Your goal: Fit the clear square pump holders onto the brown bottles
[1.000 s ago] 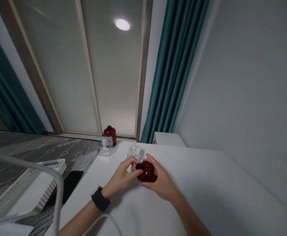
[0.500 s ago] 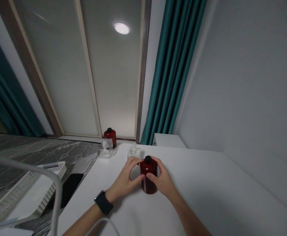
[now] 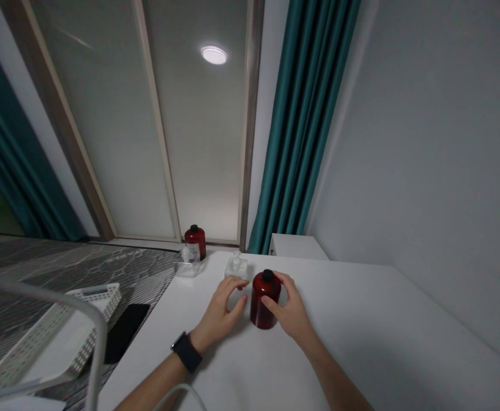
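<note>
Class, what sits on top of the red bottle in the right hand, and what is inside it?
A black cap tops the red bottle in the right hand. Capped and dark, it hides its inside; any contents cannot be made out.

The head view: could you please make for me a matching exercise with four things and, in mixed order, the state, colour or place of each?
1. Right hand
2. Left hand
3. Watch
4. Basket

A. Dark in colour
B. White, with holes in its sides
C. Holding the nearer red bottle
D. Fingers curved but open, beside the bottle, not gripping it

Right pairs: 1-C, 2-D, 3-A, 4-B.
</note>
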The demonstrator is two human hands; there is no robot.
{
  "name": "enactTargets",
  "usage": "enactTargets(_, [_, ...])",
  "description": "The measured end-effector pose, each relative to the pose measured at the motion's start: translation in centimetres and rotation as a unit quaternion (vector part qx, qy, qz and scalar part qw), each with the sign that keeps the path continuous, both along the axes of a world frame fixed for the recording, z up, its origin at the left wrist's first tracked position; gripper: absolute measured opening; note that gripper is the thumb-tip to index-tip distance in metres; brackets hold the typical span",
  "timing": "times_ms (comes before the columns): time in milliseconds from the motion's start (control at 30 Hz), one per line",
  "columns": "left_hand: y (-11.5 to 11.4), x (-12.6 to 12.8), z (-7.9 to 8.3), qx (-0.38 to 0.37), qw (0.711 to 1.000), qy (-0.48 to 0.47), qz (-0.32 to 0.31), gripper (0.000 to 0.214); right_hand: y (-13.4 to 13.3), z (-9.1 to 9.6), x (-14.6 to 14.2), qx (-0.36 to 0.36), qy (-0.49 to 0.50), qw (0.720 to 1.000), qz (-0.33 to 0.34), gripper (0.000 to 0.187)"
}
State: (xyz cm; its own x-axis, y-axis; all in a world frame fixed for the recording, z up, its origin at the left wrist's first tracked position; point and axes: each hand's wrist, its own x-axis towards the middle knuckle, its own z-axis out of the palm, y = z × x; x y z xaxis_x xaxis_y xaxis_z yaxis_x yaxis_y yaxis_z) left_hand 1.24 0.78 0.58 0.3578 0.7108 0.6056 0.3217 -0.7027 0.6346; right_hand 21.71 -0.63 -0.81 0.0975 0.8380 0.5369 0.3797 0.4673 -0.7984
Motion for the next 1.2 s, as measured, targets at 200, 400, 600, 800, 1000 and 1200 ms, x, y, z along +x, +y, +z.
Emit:
enactTargets(200, [-0.4, 0.3, -0.1, 0.04, 0.999, 0.014, -0.024, 0.044, -0.1, 0.1, 0.0, -0.007, -0.017, 0.998, 0.052, 0.053])
enactTargets(400, [-0.7, 0.4, 0.0, 0.038, 0.999, 0.009, -0.028, 0.056, -0.5, 0.7, 0.5, -0.001, -0.046, 0.989, 0.142, 0.039])
enactTargets(600, [-0.8, 0.4, 0.7, -0.006, 0.999, 0.009, -0.043, 0.06, -0.8, 0.5, 0.1, -0.014, -0.047, 0.986, 0.161, 0.044])
enactTargets(800, [-0.6, 0.1, 1.5, -0.016, 0.999, 0.013, -0.04, 0.06, 0.1, -1.0, -0.1, -0.007, -0.01, 0.995, 0.097, 0.038])
enactTargets(1000, [-0.3, -0.9, 2.6, -0.014, 0.996, 0.063, -0.055, 0.061, 0.6, -2.1, -0.6, -0.019, -0.012, 0.998, 0.065, 0.035])
enactTargets(1200, [1.2, -3.6, 2.0, 0.035, 0.998, 0.057, 0.01, 0.059, 0.3, -2.1, -1.1, -0.009, -0.041, 0.998, 0.051, 0.033])
